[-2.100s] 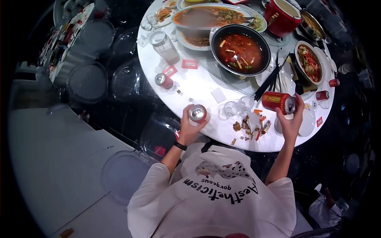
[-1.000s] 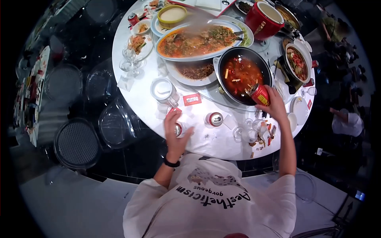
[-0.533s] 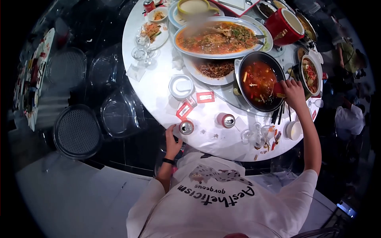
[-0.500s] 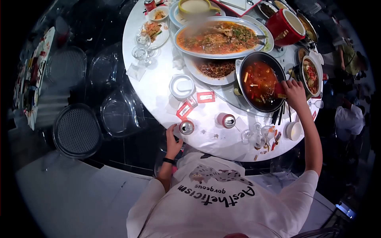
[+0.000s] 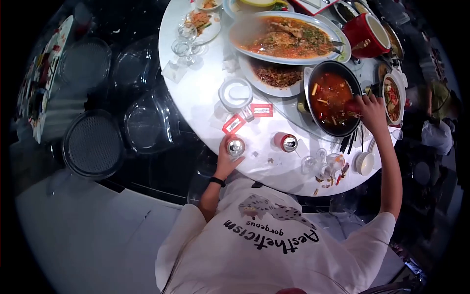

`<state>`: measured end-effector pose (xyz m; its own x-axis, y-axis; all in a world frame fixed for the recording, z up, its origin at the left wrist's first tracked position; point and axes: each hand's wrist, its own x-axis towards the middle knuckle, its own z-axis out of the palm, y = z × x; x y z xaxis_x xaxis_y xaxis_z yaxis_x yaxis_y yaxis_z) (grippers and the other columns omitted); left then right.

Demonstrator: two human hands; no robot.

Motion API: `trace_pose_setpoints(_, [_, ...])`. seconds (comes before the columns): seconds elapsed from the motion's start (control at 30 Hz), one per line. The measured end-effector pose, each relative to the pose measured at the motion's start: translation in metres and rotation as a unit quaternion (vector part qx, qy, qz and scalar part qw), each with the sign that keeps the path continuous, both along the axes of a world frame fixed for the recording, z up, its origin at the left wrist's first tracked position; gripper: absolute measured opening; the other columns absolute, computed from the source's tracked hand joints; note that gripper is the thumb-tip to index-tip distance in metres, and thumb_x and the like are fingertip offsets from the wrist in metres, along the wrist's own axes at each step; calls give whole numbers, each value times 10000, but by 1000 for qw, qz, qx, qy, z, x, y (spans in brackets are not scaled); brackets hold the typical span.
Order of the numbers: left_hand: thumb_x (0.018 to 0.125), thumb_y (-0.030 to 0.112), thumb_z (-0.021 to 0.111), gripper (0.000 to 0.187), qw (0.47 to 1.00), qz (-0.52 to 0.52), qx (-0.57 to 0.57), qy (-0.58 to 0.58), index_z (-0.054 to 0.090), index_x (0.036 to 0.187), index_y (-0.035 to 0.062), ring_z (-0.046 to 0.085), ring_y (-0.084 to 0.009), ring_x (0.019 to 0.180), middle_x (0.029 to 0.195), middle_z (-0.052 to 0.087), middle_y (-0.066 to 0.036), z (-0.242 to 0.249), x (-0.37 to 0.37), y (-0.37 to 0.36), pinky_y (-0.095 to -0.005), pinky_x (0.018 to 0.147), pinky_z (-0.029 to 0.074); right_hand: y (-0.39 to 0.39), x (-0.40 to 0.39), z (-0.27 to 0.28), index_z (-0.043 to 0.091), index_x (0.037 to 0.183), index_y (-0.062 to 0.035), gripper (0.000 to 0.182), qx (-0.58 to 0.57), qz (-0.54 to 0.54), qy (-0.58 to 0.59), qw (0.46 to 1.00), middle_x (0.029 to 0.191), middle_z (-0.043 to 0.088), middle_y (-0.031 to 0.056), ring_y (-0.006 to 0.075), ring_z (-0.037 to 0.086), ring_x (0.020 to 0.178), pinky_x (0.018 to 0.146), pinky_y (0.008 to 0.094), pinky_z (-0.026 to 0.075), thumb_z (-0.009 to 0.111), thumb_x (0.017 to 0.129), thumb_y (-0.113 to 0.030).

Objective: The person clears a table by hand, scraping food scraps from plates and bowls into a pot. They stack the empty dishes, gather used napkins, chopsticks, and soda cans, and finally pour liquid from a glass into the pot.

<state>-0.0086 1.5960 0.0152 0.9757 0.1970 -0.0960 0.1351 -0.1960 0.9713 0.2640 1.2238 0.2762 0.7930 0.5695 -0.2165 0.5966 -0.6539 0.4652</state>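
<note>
My left hand (image 5: 227, 159) is curled round a red drink can (image 5: 235, 146) with a silver top, standing near the table's front edge. A second opened red can (image 5: 289, 143) stands to its right. My right hand (image 5: 372, 112) reaches over the right rim of a black pot (image 5: 309, 93) of red broth. Its fingers are closed on a small red thing (image 5: 352, 106) held over the broth; I cannot tell its exact kind. Two red-and-white packets (image 5: 262, 110) lie beyond the left can, by a white bowl (image 5: 236, 93).
An oval fish platter (image 5: 289, 39) and a plate of minced food (image 5: 279, 78) sit behind the pot. A red container (image 5: 367, 35) stands at the back right. Stemmed glasses (image 5: 323, 164), food scraps and a white cup (image 5: 364, 163) are at front right. Black stools (image 5: 93, 144) stand left.
My left hand has moved from beside the left can to close round it. My right hand stays over the pot with the red thing. The view has shifted slightly.
</note>
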Motion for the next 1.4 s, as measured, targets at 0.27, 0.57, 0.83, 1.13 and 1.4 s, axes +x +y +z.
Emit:
trace_pose_setpoints(0.27, [598, 62, 827, 902, 998, 51, 40, 7, 303, 1333, 39, 511, -244, 1132, 1255, 493, -129, -4, 14, -15, -333, 953, 425, -6, -2, -3, 509, 1008, -85, 476, 32, -15, 14, 999, 937, 572, 60, 246, 544, 975, 827, 368, 389, 761, 609, -153])
trace_pose_setpoints(0.57, [610, 32, 804, 724, 995, 82, 48, -4, 431, 1230, 32, 544, -212, 1065, 1197, 531, -103, -2, 13, -32, -313, 920, 441, -25, 3, -5, 525, 969, -63, 434, 44, 0, 17, 999, 902, 611, 74, 251, 591, 891, 797, 362, 462, 754, 611, -151])
trace_pose_setpoints(0.83, [612, 55, 791, 701, 987, 144, 66, -31, 443, 1220, 21, 541, -244, 1080, 1201, 539, -125, 10, -3, -55, -331, 926, 434, -42, 4, -3, 536, 916, -65, 426, 66, 23, 33, 997, 850, 635, 63, 247, 616, 822, 743, 363, 475, 774, 637, -281])
trace_pose_setpoints(1.13, [622, 69, 793, 701, 971, 205, 113, -47, 438, 1224, 15, 562, -252, 1052, 1170, 562, -131, 21, -41, -94, -345, 908, 449, -64, 6, 4, 538, 942, -75, 422, 121, 25, 42, 991, 875, 635, 94, 291, 610, 857, 747, 397, 488, 765, 671, -306])
trace_pose_setpoints(1.4, [641, 63, 802, 700, 963, 237, 112, -69, 427, 1231, 21, 558, -193, 1029, 1143, 554, -110, 16, -72, -124, -305, 886, 457, -75, 12, 4, 561, 905, -69, 425, 144, 85, 34, 985, 877, 638, 84, 299, 617, 821, 681, 396, 507, 785, 629, -301])
